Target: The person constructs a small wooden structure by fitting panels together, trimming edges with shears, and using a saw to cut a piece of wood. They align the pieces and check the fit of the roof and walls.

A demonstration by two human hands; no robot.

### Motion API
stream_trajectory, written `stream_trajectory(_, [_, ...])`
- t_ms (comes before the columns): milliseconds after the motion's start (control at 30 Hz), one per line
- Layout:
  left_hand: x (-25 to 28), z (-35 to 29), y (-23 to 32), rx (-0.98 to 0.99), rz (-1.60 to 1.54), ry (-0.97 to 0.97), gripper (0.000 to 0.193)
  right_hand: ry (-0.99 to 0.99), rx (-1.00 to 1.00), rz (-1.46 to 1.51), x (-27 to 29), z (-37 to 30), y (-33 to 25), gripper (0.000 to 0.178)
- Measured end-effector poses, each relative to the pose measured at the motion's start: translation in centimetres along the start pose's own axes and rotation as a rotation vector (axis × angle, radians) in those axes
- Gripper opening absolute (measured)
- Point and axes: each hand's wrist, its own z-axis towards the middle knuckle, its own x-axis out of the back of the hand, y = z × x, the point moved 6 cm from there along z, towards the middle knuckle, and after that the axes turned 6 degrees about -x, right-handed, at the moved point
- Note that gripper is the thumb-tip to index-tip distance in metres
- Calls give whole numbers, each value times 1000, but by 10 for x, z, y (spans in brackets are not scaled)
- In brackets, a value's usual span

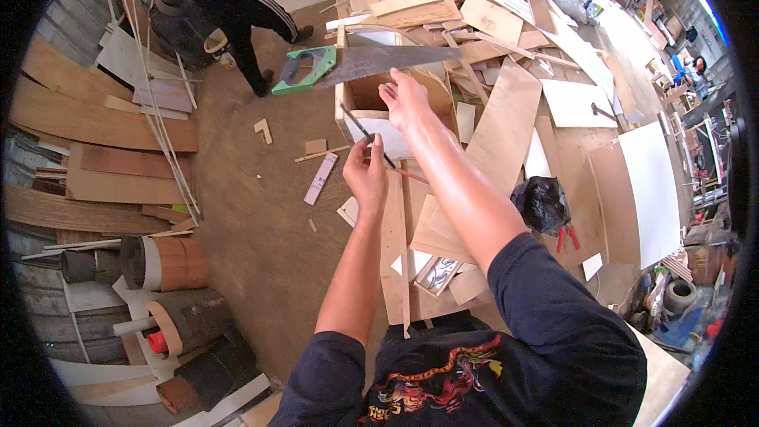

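My left hand [367,174] is closed on a thin dark rod [354,120], slim like a file, which slants from upper left to lower right. Whether the reddish strip below it is part of the rod I cannot tell. A handsaw [371,63] with a green handle lies across the top of an open wooden box [379,133], its teeth toward me. My right hand [408,101] is at the toothed edge of the blade, thumb and fingers apart and nothing visible between them. Its fingertips overlap the blade; whether they touch it is unclear.
Boards and offcuts [490,20] are heaped behind the box. Right of my arm lie a black plastic bag [541,202] and red-handled pliers [568,239]. Rolled sheets [178,262] and planks [103,119] line the left. A person [237,8] stands far left; another [696,71] is far right.
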Motion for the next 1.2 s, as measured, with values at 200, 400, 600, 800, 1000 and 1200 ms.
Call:
stream_trajectory(200, [2, 15, 6, 63, 126, -63, 39, 28, -186, 58, -27, 23, 11, 36])
stream_trajectory(400, [12, 18, 4, 70, 136, -51, 37, 64, -162, 118, -34, 17, 19, 24])
stream_trajectory(600, [1, 0, 18, -51, -19, -118, 32, 72, -84, 230, -12, 16, 4, 22])
stream_trajectory(800, [14, -79, 25, 0, 80, -203, 28, -1, 71, 211, 19, -45, -51, 23])
stream_trajectory(1000, [46, -245, -29, -166, 554, -602, 21, 83, 145, 182, 119, -94, -95, 23])
stream_trajectory(1200, [74, -354, -76, -52, 812, -786, 25, 183, 116, 106, 238, -149, -112, 18])
